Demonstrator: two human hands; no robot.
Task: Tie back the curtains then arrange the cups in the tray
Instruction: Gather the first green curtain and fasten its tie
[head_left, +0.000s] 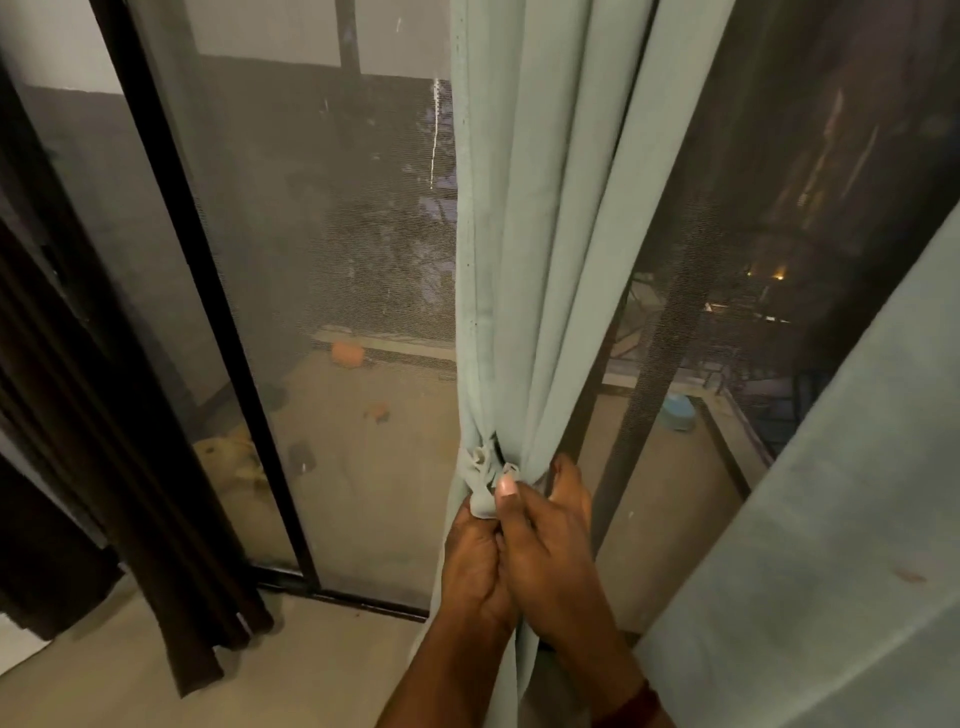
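Note:
A pale green curtain (540, 234) hangs in the middle of the view, gathered into a narrow bunch low down. A strip of the same cloth, the tie-back (480, 475), is knotted around the bunch. My left hand (475, 561) pinches the loose end of the tie-back just below the knot. My right hand (550, 540) presses against the left one, its thumb on the strip and its fingers reaching behind the gathered cloth. A second pale green curtain (841, 509) fills the lower right. No cups or tray are in view.
A dark brown curtain (104, 467) hangs at the left, ending above the floor (291, 670). Behind the curtains stand sliding mesh doors with black frames (223, 322). Beyond the mesh lies a dim balcony with small orange objects (347, 354) and a blue tub (679, 410).

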